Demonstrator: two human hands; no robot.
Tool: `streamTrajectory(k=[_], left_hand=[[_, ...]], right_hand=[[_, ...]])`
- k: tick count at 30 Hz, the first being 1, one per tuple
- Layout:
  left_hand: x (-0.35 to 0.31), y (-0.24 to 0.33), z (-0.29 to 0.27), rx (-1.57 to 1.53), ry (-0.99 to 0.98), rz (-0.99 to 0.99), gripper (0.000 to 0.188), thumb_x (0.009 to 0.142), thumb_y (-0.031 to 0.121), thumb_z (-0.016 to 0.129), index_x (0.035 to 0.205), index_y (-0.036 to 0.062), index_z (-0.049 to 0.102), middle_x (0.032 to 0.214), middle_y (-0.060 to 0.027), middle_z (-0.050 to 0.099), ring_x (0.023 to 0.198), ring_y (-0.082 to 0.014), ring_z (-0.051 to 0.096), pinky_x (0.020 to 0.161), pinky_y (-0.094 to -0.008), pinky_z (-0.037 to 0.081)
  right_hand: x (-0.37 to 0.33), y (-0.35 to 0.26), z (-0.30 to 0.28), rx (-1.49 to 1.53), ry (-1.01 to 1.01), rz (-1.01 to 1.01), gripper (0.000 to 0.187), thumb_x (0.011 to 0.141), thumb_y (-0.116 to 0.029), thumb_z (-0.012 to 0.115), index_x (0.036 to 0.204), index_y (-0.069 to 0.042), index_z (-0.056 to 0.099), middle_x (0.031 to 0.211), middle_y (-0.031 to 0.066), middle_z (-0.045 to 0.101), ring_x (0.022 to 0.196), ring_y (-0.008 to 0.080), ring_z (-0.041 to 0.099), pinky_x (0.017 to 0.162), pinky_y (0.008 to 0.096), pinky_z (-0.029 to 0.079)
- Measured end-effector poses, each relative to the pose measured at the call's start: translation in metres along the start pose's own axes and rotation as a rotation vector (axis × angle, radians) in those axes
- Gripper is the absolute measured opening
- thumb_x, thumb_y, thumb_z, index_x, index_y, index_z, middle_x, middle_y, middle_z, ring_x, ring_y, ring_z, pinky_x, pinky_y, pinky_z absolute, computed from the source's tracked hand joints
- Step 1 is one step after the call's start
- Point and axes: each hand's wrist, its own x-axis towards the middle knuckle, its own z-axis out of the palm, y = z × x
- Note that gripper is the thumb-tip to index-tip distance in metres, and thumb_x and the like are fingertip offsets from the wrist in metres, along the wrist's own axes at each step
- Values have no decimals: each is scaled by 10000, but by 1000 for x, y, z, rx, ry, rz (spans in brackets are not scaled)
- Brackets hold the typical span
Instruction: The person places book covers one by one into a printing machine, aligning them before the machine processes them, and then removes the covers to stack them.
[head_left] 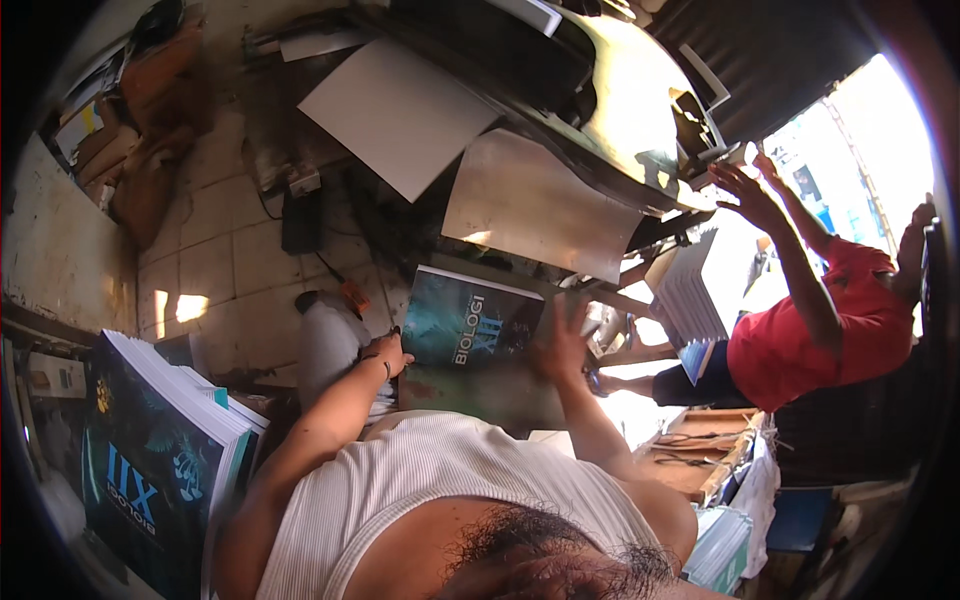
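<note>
A thick paperback book [465, 318] with a dark teal cover lies flat in front of me on a worn brownish-green surface [470, 388]. My left hand [387, 352], with a dark band at its wrist, grips the book's left edge, fingers bent against it. By the right edge of the book is my right hand [565, 340], smeared by motion, its fingers spread and nothing seen in them. Whether it touches the book I cannot tell. To my left stands a tall stack of matching books [150, 460], covers facing up and tilted.
Beyond the book, a white sheet [400, 115] and a greyish sheet [545, 205] lie by a large machine [640, 90]. A person in a red shirt [825, 330] stands at the right, arms raised, near stacked paper [695, 290]. More books [720, 550] sit lower right.
</note>
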Motion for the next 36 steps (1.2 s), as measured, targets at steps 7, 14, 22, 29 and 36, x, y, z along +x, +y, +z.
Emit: streamTrajectory(k=[7, 14, 22, 29, 36], left_hand=[[7, -10, 0, -64, -61, 22, 752, 870, 435, 668, 1399, -6, 365, 1315, -218, 560, 1233, -335, 537, 1003, -419, 457], [28, -25, 28, -112, 59, 157, 780, 852, 422, 692, 1368, -55, 353, 1311, -269, 535, 1223, -360, 532, 1017, -409, 438], [27, -20, 24, -88, 55, 174, 680, 843, 443, 690, 1238, -79, 503, 1247, -268, 578, 1190, -373, 548, 998, -407, 444], [29, -18, 14, -111, -53, 140, 689, 847, 369, 716, 1316, -53, 438, 1264, -257, 573, 1187, -375, 550, 992, -414, 454], [33, -27, 21, -120, 37, 207, 699, 807, 363, 752, 1321, 13, 432, 1243, -261, 583, 1174, -394, 554, 971, -429, 462]], right_hand=[[74, 44, -190, -616, 1092, 366, 1342, 686, -896, 460, 1492, 94, 44, 1498, 430, -29, 1379, 621, -43, 1035, 762, 50], [90, 43, -259, -634, 1326, 232, 1154, 851, -809, 268, 1457, 154, 74, 1470, 461, -12, 1354, 652, -32, 973, 804, 15], [124, 76, -207, -411, 1262, 128, 886, 929, -542, 540, 1481, 70, 216, 1524, 360, 128, 1421, 528, 105, 1105, 670, 112], [164, 36, -50, 2047, 209, 197, 397, 969, -255, 525, 1311, -62, 466, 1428, 161, 465, 1132, 367, 581, 983, 489, 469], [190, -11, -23, 2274, -297, -45, 444, 915, -175, 556, 1344, -90, 480, 1290, 122, 575, 1156, 258, 579, 1010, 430, 462]])
